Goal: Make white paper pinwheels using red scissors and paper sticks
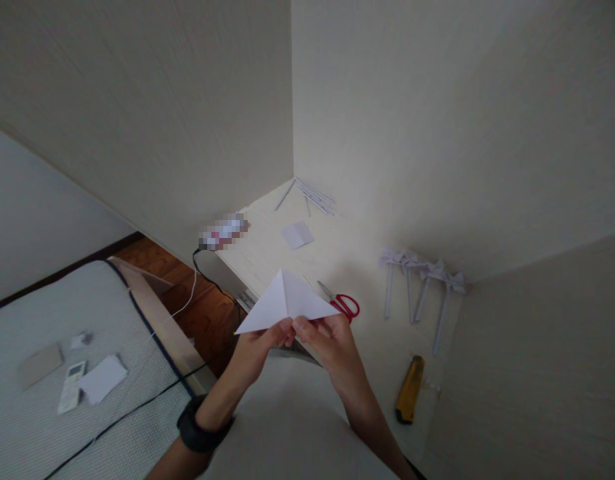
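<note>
A white sheet of paper (287, 300), folded to a triangle with a crease down its middle, is held up in front of me. My left hand (267, 343) grips its lower edge near the centre, thumb on top. Close beside it, my right hand (323, 337) pinches the same edge, its thumb almost meeting the left one. The fingers behind the paper are mostly hidden. Red-handled scissors (343, 303) lie on the table just beyond my right hand, blades pointing up and left. A small white paper square (298, 235) rests farther back.
Paper pinwheels on sticks (427, 267) stand in a row at the right. A yellow-and-black cutter (410, 390) lies nearer. Thin sticks (314, 195) sit in the back corner, a power strip (222, 231) at the table's left edge. A bed (137, 427) at left holds a remote (72, 388) and papers (104, 380).
</note>
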Demonstrator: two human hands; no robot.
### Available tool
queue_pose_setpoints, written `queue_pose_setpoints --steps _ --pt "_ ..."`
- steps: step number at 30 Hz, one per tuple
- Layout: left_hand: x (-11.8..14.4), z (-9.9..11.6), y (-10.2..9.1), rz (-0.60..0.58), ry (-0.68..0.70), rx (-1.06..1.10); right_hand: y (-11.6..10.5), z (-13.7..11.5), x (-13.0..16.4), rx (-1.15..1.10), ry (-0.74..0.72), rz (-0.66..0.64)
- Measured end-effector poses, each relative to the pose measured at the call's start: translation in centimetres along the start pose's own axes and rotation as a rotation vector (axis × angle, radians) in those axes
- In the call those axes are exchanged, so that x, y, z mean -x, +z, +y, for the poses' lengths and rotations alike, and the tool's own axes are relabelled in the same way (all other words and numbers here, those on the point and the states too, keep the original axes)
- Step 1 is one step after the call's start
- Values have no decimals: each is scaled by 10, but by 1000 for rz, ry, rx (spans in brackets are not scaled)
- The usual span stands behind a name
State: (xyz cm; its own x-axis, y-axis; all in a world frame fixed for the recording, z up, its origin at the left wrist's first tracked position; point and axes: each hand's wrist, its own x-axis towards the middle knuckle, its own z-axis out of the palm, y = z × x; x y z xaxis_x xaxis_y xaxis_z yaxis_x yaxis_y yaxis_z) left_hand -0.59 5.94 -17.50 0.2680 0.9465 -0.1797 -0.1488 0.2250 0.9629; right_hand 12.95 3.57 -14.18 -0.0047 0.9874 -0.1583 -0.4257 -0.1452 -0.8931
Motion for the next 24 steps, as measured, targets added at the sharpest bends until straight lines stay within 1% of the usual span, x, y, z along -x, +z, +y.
queue_pose_setpoints --steps 4,7,9,11,13,14,15,17,20,22,24 --pt "4 4 2 17 16 -5 1 0 1 -32 37 -27" --pt "6 12 5 37 45 5 -1 -5 2 -19 52 23" --pt "6 22 7 65 64 17 -7 -11 3 10 31 74" --pt "5 32 8 107 80 30 -16 -18 3 32 -23 112" --pt "5 39 9 172 113 67 -24 -24 3 51 -77 134" --pt "5 41 9 184 127 76 -26 -26 3 59 -85 131" --pt "6 41 9 193 138 83 -27 -28 3 65 -78 115" --pt "8 36 10 180 139 73 -23 -28 3 55 -9 43" --pt "13 24 10 147 110 34 -9 -23 5 -4 115 -93" --pt "16 19 9 129 89 6 -1 -20 6 -20 135 -125" --pt "19 17 8 115 74 -20 2 -20 6 -10 115 -104"
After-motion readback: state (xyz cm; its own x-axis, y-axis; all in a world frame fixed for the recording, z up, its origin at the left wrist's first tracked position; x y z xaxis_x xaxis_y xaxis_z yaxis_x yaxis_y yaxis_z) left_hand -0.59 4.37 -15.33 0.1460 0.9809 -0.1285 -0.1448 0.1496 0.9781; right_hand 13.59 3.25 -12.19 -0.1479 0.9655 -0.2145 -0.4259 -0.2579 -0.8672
